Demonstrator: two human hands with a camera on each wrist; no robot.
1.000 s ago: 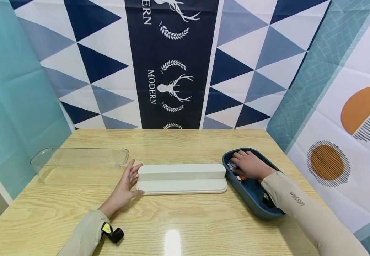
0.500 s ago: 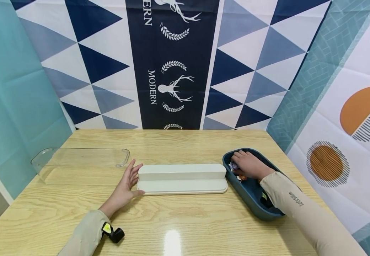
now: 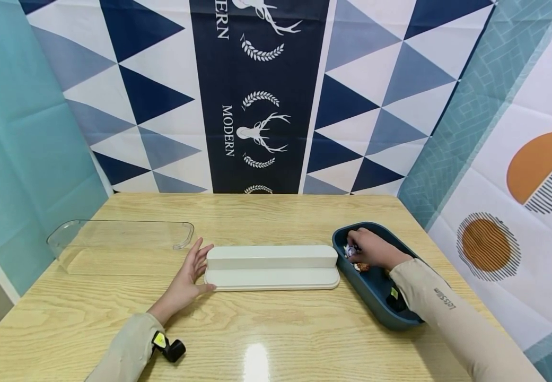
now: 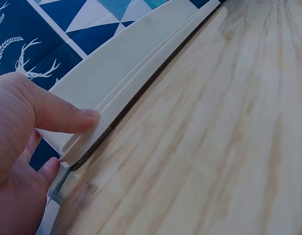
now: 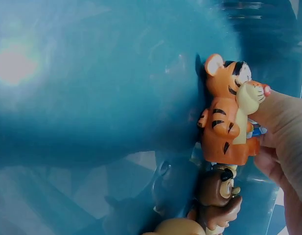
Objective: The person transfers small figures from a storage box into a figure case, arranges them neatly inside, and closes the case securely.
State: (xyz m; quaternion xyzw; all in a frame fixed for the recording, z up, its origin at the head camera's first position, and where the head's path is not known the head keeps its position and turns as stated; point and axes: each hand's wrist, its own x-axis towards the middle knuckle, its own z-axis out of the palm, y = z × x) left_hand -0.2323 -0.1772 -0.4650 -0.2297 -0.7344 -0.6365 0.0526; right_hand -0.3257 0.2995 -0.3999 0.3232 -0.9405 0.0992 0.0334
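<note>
My right hand (image 3: pixel 373 248) reaches into a dark blue bin (image 3: pixel 370 295) and pinches a small white and purple figurine (image 3: pixel 350 251), mostly hidden by the fingers. In the right wrist view, an orange tiger figurine (image 5: pixel 225 117) stands in front of the thumb, with a brown figurine (image 5: pixel 217 188) beside it. My left hand (image 3: pixel 189 279) touches the left end of a white two-step display base (image 3: pixel 271 276). Its thumb rests on the front rim, and its other fingers extend fairly straight along the end.
A clear plastic cover (image 3: pixel 123 260) lies on the wooden table (image 3: pixel 199 339) to the left. The bin nearly meets the base's right end. Patterned cloth hangs behind and on both sides.
My right hand shifts slightly in the bin, its fingers drawing closer around the white and purple figurine. My left hand stays at the base's end.
</note>
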